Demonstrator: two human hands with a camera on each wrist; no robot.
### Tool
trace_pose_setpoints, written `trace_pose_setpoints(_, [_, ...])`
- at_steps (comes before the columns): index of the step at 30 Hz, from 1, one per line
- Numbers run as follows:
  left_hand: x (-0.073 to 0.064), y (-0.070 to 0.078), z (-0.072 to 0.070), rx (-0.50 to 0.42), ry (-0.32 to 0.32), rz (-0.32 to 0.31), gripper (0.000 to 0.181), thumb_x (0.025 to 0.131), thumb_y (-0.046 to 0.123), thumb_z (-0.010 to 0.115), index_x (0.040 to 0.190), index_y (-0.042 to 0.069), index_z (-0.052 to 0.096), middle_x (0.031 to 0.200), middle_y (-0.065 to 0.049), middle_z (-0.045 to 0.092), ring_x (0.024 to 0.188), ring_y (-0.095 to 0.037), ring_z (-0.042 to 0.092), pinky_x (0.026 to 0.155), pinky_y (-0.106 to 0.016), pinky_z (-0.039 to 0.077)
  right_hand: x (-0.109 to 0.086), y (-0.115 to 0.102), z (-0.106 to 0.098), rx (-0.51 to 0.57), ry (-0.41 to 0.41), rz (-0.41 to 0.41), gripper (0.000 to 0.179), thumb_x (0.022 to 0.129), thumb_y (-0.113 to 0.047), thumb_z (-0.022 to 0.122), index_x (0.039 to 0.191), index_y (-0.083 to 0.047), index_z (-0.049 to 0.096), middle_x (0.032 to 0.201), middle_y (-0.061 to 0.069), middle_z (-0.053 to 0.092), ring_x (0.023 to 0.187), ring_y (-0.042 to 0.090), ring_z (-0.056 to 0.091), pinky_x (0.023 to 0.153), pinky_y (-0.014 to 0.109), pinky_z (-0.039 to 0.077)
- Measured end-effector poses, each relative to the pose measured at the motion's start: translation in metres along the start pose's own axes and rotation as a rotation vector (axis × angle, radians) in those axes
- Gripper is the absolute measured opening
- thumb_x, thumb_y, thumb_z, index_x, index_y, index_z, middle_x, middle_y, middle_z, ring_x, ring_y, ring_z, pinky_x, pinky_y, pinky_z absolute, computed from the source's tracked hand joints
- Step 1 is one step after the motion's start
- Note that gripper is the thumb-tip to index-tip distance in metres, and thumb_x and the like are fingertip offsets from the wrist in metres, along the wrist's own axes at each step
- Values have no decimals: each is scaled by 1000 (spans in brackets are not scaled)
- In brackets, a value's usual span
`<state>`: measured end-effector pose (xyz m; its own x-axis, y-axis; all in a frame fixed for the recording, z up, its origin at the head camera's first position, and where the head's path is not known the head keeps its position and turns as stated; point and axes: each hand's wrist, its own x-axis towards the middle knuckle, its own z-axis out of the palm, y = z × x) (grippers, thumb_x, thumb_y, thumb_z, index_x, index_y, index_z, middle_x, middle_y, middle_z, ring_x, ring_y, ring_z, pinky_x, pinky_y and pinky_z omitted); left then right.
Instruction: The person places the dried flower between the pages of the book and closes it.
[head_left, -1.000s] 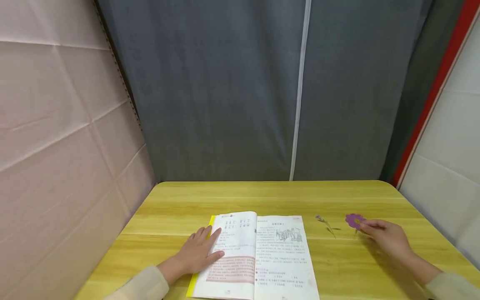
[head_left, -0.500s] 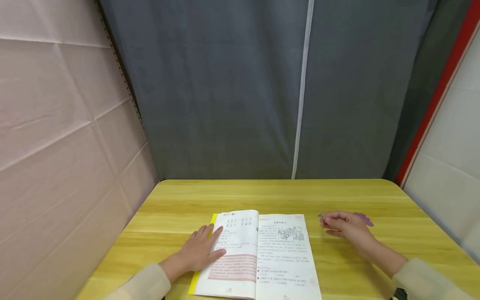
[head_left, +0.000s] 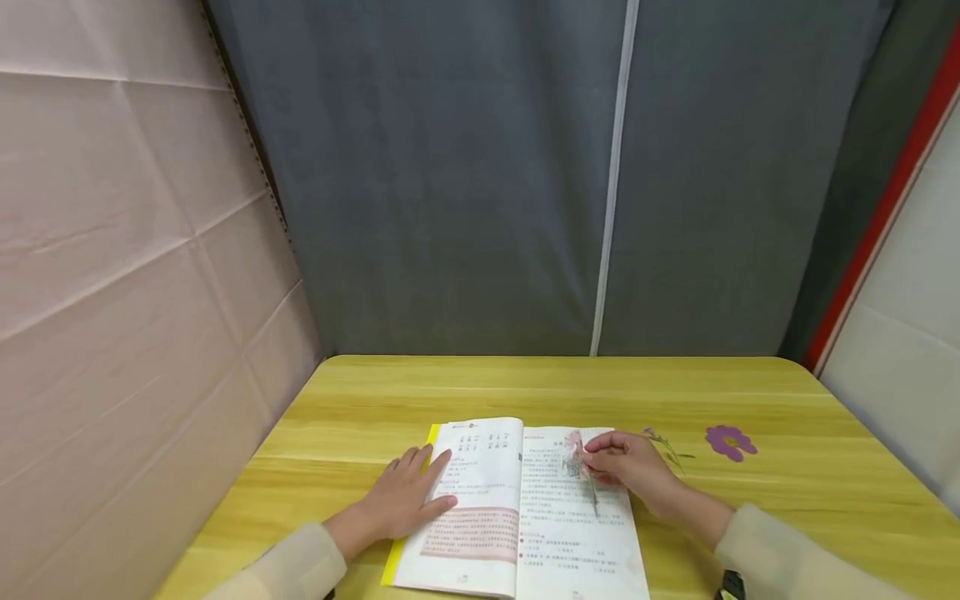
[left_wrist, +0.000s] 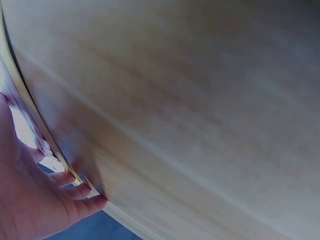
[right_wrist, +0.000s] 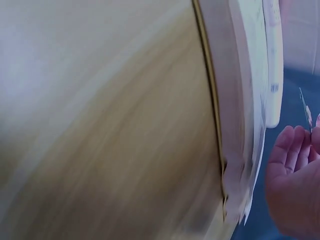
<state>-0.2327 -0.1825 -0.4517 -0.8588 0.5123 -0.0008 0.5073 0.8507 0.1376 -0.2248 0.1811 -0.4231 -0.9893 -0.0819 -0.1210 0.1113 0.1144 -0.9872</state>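
Note:
An open printed book (head_left: 570,550) lies on the wooden table. My left hand (head_left: 401,496) rests spread on its left page and outer edge; in the left wrist view that hand (left_wrist: 45,195) shows at the book's side. Over the right page, my right hand (head_left: 637,468) pinches a pressed flower (head_left: 574,440), pale pink and see-through, with a thin stem pointing down. The right wrist view catches this flower (right_wrist: 307,112) held up at the fingertips, beside the book's pages (right_wrist: 257,100). Whether it touches the page, I cannot tell.
Right of the book, a small pressed flower sprig (head_left: 666,447) lies on the table (head_left: 360,400), partly near my right wrist. Farther right is a flat purple flower (head_left: 731,442). Grey curtain (head_left: 450,208) hangs behind the table; pale cloth walls flank it.
My right hand has moved left from the purple flower, past the sprig, to above the right page, carrying the pale pink pressed flower. The left hand has stayed on the book.

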Motion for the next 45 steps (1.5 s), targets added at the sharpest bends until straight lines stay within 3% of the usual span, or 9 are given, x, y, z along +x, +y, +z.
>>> trace_pose_setpoints(8, [2,-1,0,5,-1,0,80,97,65,32,153,8,29,151,-25,28,136,-44,28,104,-62,29,1,1,34,-89,60,83,19,82,-4,74,97,2,64,76,8,66,60,15,60,54,28,53])
trace_pose_setpoints(20, [2,0,1,-5,-14,-2,80,97,65,32,154,8,28,152,-26,26,137,-45,26,105,-62,27,0,10,61,-149,39,73,21,78,-3,78,92,2,63,71,6,67,53,11,60,47,24,50])
trace_pose_setpoints(33, [2,1,-3,10,-28,-15,82,96,67,32,154,9,28,151,-24,28,136,-43,29,105,-59,29,0,9,66,-350,22,-67,23,76,-6,80,90,-1,62,63,3,62,48,11,56,46,27,50])
trace_pose_setpoints(45, [1,1,0,14,1,1,80,97,64,33,152,6,31,149,-27,30,134,-45,31,103,-62,30,-8,-5,45,-476,-16,-233,22,77,-3,78,93,2,65,71,1,63,56,16,59,50,29,50])
